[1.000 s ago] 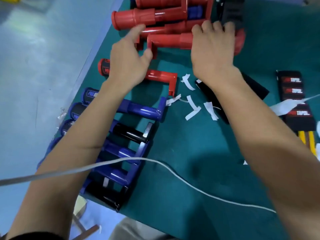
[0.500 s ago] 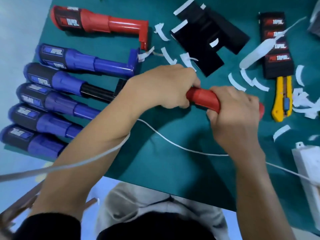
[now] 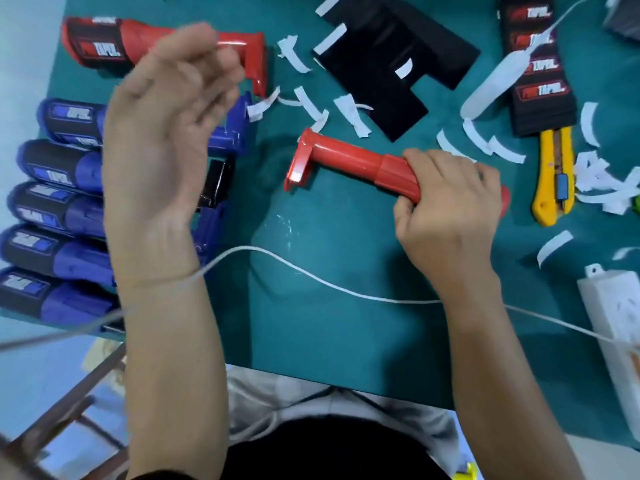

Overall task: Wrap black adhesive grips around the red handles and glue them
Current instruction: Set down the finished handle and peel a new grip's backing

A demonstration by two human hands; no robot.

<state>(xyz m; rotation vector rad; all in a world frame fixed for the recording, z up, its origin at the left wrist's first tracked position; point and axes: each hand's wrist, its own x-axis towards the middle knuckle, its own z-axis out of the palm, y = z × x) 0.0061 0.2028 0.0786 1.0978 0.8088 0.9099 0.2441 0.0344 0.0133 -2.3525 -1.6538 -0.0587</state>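
Red handle [image 3: 353,164] lies across the middle of the green mat [image 3: 311,323], its thick end wrapped tight in the right hand [image 3: 446,206]. Left hand [image 3: 162,133] hangs above the blue handles [image 3: 55,209], fingers spread, holding nothing. Black grips [image 3: 536,64] sit stacked beyond the yellow knife [image 3: 554,178].

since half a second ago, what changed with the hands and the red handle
The left hand let go of the bare red handle and lifted up and to the left, open and blurred, over the blue handles. The right hand still grips the handle's thick end, now alone, with the angled end pointing left. The wrapped red handle, black grips, knife and paper strips lie as before.
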